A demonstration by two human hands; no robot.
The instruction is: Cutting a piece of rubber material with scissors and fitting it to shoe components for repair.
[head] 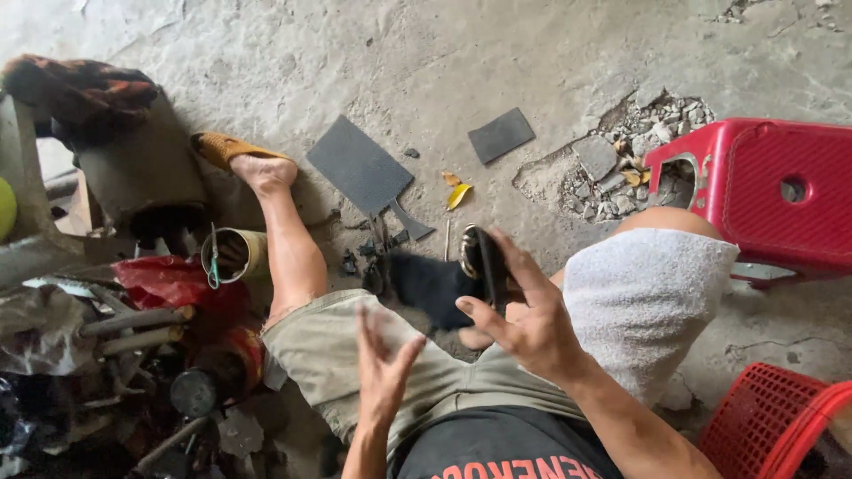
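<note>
Above your lap, your right hand [524,324] grips a dark, round-ended object [486,262] mid-handling; your left hand [383,368] hovers open, empty.

Looks like a rough street-side or backyard repair spot, probably for shoes, set directly on a bare concrete floor [426,62] with a broken patch of rubble [621,151] near its upper right part. Cut sheets of dark rubber [359,166], with a smaller piece [501,135] beyond, lying flat on that floor, plus small black offcuts [404,232] around. At the left edge, a heap of worn metal tools [133,328], a tin can with scissors [232,255] and a red bag [169,279]; at the right edge, a red plastic stool [772,195] and a red basket [781,417].
</note>
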